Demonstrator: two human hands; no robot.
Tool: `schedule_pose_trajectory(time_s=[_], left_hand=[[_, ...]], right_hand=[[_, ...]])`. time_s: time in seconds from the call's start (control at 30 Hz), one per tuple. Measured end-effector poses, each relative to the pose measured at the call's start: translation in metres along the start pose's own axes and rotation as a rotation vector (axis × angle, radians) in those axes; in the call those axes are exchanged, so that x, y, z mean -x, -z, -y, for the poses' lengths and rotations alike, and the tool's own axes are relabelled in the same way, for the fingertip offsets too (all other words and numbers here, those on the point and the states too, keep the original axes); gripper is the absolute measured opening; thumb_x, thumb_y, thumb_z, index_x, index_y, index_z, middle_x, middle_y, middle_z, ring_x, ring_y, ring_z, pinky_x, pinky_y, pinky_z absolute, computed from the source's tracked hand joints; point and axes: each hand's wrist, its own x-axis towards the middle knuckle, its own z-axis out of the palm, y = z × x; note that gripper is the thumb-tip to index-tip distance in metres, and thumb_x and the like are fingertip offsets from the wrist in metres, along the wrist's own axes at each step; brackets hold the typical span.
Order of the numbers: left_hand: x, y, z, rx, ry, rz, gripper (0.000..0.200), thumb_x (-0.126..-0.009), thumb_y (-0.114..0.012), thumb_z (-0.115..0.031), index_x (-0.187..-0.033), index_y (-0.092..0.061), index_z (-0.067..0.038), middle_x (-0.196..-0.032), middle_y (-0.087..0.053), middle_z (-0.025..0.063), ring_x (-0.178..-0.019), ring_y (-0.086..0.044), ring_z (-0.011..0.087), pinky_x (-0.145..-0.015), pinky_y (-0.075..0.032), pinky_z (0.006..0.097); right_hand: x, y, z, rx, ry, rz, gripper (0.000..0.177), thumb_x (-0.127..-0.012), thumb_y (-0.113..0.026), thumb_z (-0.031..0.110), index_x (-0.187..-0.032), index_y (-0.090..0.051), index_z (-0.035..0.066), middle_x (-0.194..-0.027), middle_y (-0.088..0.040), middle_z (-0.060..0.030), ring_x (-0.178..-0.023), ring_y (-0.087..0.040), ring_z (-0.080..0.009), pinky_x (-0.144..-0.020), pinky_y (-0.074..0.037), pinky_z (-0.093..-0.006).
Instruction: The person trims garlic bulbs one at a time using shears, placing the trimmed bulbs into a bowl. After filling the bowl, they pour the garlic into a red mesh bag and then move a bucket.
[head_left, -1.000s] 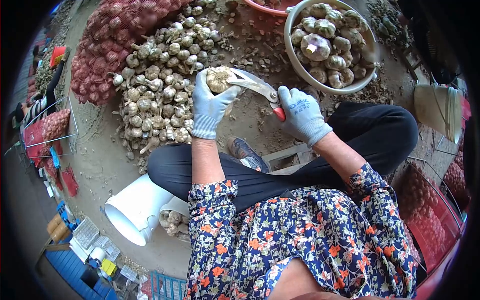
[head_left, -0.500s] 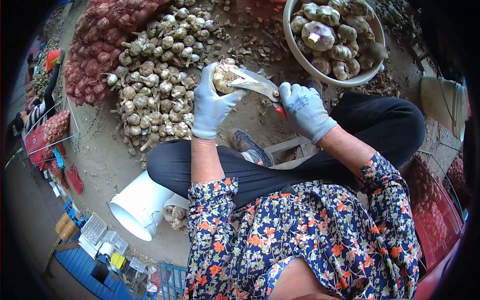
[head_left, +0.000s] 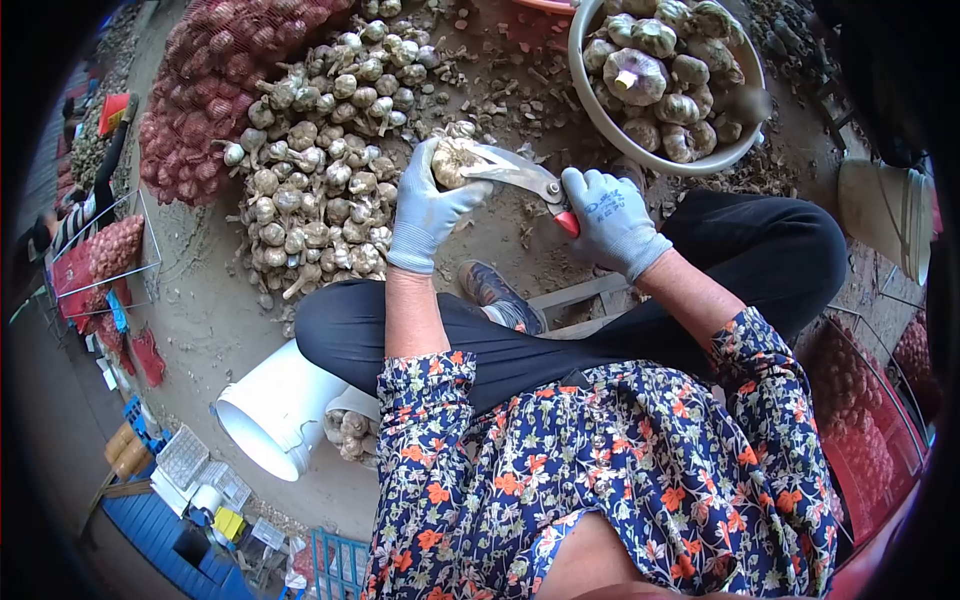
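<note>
My left hand (head_left: 425, 205), in a grey glove, is closed around a garlic bulb (head_left: 455, 163) with its root side turned to the right. My right hand (head_left: 608, 218), gloved too, grips the red-handled pruning shears (head_left: 520, 174). The blades of the shears reach left and lie against the bulb's face, slightly parted. Much of the red handle is hidden inside my right fist. Beyond my left hand a heap of garlic bulbs (head_left: 310, 205) with cut stems lies on the ground.
A round tub (head_left: 583, 100) of garlic stands at the upper right. Red mesh sacks (head_left: 205, 100) of garlic lean at the upper left. A white bucket (head_left: 270, 405) lies tipped by my knee, beside another container with bulbs. A pale bucket (head_left: 885, 215) stands far right.
Both hands, the bulb and the shears keep nearly the same pose. The bulb and blades have shifted very slightly; the whole view has moved a little.
</note>
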Motion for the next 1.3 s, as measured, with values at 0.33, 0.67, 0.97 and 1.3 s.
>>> schedule_pose_trajectory(time_s=[0.33,0.67,0.97,1.3], left_hand=[[0.006,-0.005,-0.005,-0.302,-0.039,0.081,0.057,-0.062,-0.083,-0.011,-0.111,-0.054,-0.003,-0.097,-0.063,0.0056,-0.089,-0.060,0.0117,-0.080,-0.051,0.0270],[0.004,-0.001,0.028,0.869,-0.021,0.163,0.062,-0.071,-0.070,-0.005,-0.128,-0.045,-0.006,-0.102,-0.059,0.0130,-0.080,-0.062,0.0210,-0.065,-0.059,0.0365],[0.010,0.005,-0.003,0.477,0.146,0.199,0.059,-0.066,-0.068,0.000,-0.121,-0.049,-0.005,-0.101,-0.058,0.0031,-0.087,-0.057,0.0115,-0.077,-0.055,0.0300],[0.011,0.018,0.003,-0.158,-0.056,0.232,0.058,-0.065,-0.078,-0.005,-0.115,-0.049,-0.003,-0.096,-0.061,0.0046,-0.087,-0.058,0.0118,-0.082,-0.049,0.0276]], right_hand=[[0.002,-0.016,0.000,-0.032,0.007,0.063,0.033,-0.086,-0.059,0.035,-0.094,-0.046,0.005,-0.075,-0.062,-0.0169,-0.069,-0.065,-0.0333,-0.063,-0.049,-0.0462],[0.006,-0.018,0.000,-0.823,-0.237,0.168,0.041,-0.082,-0.064,0.034,-0.098,-0.052,-0.002,-0.084,-0.061,-0.0184,-0.081,-0.059,-0.0286,-0.078,-0.046,-0.0369],[-0.006,0.004,0.008,-0.558,0.029,0.206,0.047,-0.081,-0.063,0.037,-0.106,-0.047,0.000,-0.098,-0.060,-0.0253,-0.097,-0.057,-0.0418,-0.083,-0.044,-0.0442],[-0.004,-0.012,-0.007,-0.616,0.047,0.331,0.045,-0.080,-0.061,0.038,-0.100,-0.048,0.000,-0.095,-0.061,-0.0254,-0.093,-0.059,-0.0417,-0.080,-0.045,-0.0430]])
